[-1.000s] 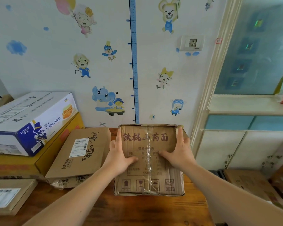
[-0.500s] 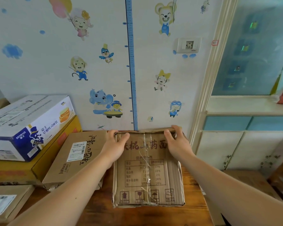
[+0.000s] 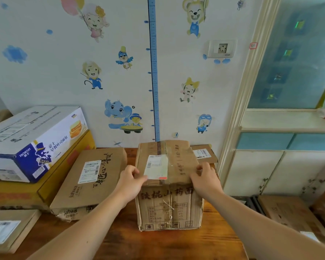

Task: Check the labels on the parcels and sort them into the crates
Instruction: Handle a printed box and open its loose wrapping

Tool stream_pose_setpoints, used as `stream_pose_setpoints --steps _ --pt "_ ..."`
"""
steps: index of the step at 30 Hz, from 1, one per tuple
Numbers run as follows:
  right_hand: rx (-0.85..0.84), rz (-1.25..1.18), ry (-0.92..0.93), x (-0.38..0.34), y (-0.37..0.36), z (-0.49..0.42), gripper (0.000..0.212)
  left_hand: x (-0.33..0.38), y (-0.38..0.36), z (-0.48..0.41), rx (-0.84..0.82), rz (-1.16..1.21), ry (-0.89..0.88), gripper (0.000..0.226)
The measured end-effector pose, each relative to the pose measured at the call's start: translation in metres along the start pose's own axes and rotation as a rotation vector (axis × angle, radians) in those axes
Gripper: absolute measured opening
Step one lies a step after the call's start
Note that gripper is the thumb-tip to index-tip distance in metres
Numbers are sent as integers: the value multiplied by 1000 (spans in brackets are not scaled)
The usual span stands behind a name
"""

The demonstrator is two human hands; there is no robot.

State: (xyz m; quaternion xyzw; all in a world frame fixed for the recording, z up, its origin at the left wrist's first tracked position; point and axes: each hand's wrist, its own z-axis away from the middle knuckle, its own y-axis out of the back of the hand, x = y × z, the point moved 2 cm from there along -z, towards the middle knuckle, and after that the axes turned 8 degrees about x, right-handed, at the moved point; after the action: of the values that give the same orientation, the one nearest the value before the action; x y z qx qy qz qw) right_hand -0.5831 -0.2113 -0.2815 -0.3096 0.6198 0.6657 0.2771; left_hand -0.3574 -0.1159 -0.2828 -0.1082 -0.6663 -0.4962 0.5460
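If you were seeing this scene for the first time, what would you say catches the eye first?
A worn brown cardboard parcel stands centrally, its white shipping label facing up, the left hand and right hand gripping its top corners. To its left, a blue-and-white carton tops a yellow box.

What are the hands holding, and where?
The box, by its top front edge: left hand at the left corner, right hand at the right.

Cartoon stickers [image 3: 120, 113] and a blue height chart [image 3: 153, 72] are decorating the pale wall [image 3: 45, 81] behind the wooden table [image 3: 176, 244]; frosted glass [image 3: 293, 62] is glowing above white cabinet doors [image 3: 255, 171] at the right.
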Motion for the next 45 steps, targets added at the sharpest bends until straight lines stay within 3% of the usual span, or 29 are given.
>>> stream_pose_setpoints --steps 3,8,15,21,27,38,45 --pt "-73 90 5 2 -4 6 50 -7 -2 5 -39 -80 6 31" --pt "-126 240 78 3 -5 11 67 -9 -3 16 -63 -174 -28 51" --pt "-132 452 154 -2 3 12 60 -11 5 15 -68 -350 -58 49" --pt "-177 626 345 -22 -13 12 79 7 -8 -5 -132 -617 -296 79" --pt "-342 719 422 -27 -30 9 70 9 -28 -12 -343 -787 -298 69" --pt "-425 774 388 -29 -34 5 68 6 -31 -13 -399 -889 -257 67" --pt "-397 748 429 -35 -32 -1 73 11 -27 -13 -376 -883 -327 68"
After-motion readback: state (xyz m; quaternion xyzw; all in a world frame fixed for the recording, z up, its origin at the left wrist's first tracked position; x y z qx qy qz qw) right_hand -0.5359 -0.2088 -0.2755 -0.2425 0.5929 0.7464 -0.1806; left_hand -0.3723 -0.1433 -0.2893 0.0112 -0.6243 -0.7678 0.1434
